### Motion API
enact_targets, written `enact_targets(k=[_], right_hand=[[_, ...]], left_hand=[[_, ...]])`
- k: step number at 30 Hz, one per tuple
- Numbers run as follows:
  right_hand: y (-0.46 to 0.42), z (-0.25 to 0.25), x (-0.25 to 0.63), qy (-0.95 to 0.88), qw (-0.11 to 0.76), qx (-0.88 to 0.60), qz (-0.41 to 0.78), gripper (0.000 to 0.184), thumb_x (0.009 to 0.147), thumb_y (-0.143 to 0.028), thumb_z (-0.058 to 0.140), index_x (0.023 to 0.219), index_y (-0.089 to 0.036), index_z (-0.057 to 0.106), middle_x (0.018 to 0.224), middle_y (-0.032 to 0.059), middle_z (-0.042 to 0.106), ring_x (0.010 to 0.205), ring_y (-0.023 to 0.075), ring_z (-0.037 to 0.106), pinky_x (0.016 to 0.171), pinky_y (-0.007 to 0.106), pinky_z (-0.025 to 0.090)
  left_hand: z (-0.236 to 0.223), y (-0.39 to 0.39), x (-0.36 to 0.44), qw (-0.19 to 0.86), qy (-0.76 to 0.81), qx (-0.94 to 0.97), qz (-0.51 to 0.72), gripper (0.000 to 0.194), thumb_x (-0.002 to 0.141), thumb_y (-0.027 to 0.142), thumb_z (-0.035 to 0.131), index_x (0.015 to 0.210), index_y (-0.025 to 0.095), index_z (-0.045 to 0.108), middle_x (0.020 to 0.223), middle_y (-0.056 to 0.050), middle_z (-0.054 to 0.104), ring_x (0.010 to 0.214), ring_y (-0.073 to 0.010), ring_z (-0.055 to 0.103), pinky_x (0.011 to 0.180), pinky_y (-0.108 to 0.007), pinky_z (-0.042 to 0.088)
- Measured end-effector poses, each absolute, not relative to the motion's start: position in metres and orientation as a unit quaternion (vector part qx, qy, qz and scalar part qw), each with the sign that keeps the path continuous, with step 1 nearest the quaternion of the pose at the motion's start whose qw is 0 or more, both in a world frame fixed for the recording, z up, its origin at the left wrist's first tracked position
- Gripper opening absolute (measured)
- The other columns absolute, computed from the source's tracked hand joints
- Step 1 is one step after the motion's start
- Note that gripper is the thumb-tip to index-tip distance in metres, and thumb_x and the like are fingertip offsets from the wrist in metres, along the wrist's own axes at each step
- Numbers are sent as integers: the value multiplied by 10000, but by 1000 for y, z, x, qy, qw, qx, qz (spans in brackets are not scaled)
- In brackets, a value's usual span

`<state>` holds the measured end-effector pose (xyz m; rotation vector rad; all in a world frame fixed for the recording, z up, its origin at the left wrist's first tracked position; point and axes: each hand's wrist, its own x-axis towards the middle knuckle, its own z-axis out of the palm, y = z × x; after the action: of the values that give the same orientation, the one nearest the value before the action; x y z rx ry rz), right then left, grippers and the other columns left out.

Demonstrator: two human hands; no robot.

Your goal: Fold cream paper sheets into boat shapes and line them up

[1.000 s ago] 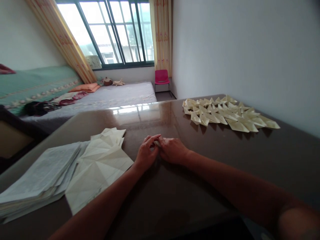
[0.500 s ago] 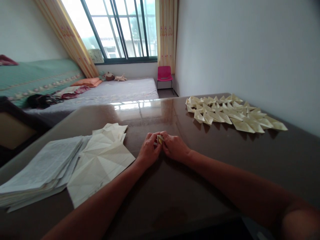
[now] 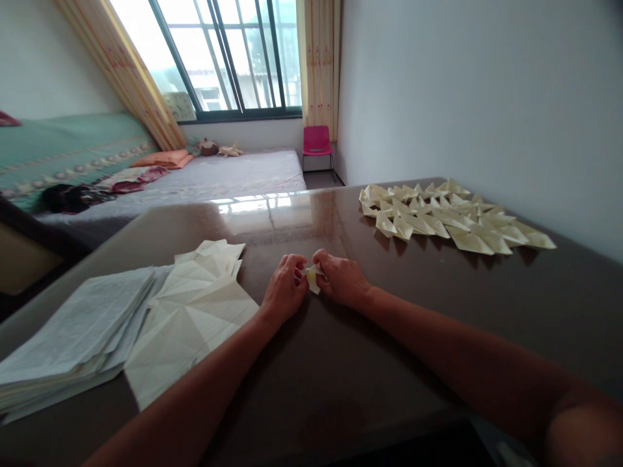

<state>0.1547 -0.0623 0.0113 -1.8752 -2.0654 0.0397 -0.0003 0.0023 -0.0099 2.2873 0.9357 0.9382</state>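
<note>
Between my two hands, low over the middle of the brown table, is a small piece of folded cream paper. My left hand pinches its left side, with the fingers curled in. On the other side, my right hand grips it with thumb and fingers closed. Much of the paper is hidden behind the fingers. Close to my left forearm lie creased cream paper sheets, spread flat and overlapping.
A stack of printed paper lies at the table's left. Several folded paper pieces stand in rows at the far right, near the wall. Beyond the table are a bed, a pink chair and a window.
My hands have moved slightly apart, and more of the folded paper shows between them, with a flap pointing down. The whole view has shifted a little.
</note>
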Motion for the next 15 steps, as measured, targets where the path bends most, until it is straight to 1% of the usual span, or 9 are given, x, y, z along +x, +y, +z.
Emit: enact_targets(k=[3, 5, 7, 10, 12, 15], right_hand=[[-61, 9, 158, -724, 181, -665, 23, 235, 842, -259, 498, 1069, -207, 464, 954, 44, 646, 746, 185, 599, 586, 260, 315], [-61, 8, 162, -733, 201, -650, 29, 201, 838, -243, 515, 1034, -209, 484, 951, 35, 631, 753, 169, 576, 605, 254, 325], [-61, 6, 167, -748, 226, -623, 31, 170, 832, -218, 537, 1000, -210, 511, 960, 32, 610, 831, 166, 553, 656, 247, 349], [-63, 7, 175, -773, 245, -585, 21, 132, 853, -219, 549, 984, -212, 566, 1038, 51, 576, 984, 178, 506, 745, 249, 371], [-64, 8, 181, -796, 231, -559, 16, 124, 879, -227, 530, 979, -213, 603, 1057, 58, 570, 999, 179, 499, 770, 256, 375], [-65, 10, 190, -831, 186, -524, 22, 174, 912, -232, 490, 995, -224, 643, 1009, 45, 599, 891, 154, 536, 741, 252, 374]], left_hand=[[-10, 4, -1, 247, 357, 834, 340, 159, 732, 120, 533, 869, 195, 500, 796, 17, 529, 665, -112, 543, 597, -233, 469], [-10, 4, -3, 232, 351, 847, 325, 132, 728, 119, 532, 823, 200, 488, 779, 21, 523, 656, -112, 532, 602, -234, 456], [-10, 4, -5, 212, 332, 865, 310, 124, 731, 114, 525, 811, 204, 496, 806, 15, 527, 672, -115, 531, 613, -236, 448], [-10, 2, -8, 193, 301, 885, 298, 110, 772, 131, 503, 840, 214, 528, 834, 8, 534, 710, -121, 541, 639, -237, 448], [-10, 1, -10, 178, 280, 900, 283, 101, 810, 162, 491, 864, 219, 555, 846, 2, 545, 740, -129, 546, 677, -244, 451], [-10, 1, -13, 141, 248, 924, 256, 133, 837, 180, 481, 889, 223, 596, 896, -18, 576, 824, -154, 548, 756, -271, 449]])
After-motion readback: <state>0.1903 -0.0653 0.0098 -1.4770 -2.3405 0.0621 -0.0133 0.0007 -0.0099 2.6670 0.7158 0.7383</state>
